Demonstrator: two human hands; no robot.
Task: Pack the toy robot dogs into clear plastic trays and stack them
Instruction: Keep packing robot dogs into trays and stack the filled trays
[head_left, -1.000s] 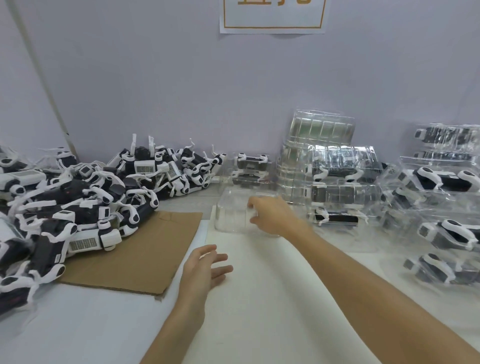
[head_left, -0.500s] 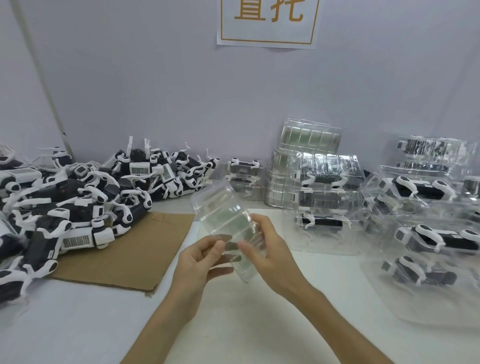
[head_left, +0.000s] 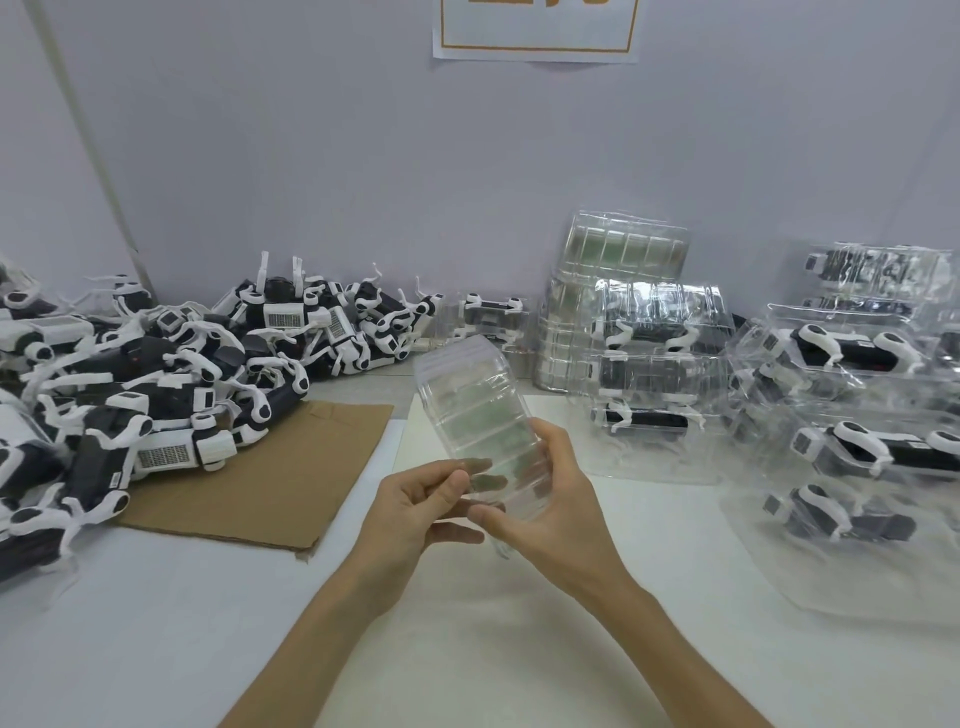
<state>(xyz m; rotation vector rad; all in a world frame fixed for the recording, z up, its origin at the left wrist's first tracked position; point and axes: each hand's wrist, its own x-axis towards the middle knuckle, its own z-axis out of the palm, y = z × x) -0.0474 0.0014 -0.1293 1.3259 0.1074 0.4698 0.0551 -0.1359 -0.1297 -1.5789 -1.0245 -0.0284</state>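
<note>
A clear plastic tray (head_left: 480, 415) is held tilted in the air above the table's middle, its far end pointing up and away. My right hand (head_left: 553, 512) grips its near right side, fingers curled round the edge. My left hand (head_left: 415, 506) pinches the tray's near left corner between thumb and fingers. A big heap of loose black-and-white toy robot dogs (head_left: 156, 374) lies at the left. Packed trays with dogs inside stand stacked at the back (head_left: 657, 364) and at the right (head_left: 857, 415).
A brown cardboard sheet (head_left: 270, 473) lies left of centre, partly under the dog heap. A stack of bare clear trays (head_left: 623, 249) leans on the wall behind the packed ones. A white mat (head_left: 493, 649) covers the table under my hands. A paper sign (head_left: 535, 31) hangs on the wall.
My right hand took the clear tray from the back of the table and brought it toward me. My left hand rose and took hold of its near corner.
</note>
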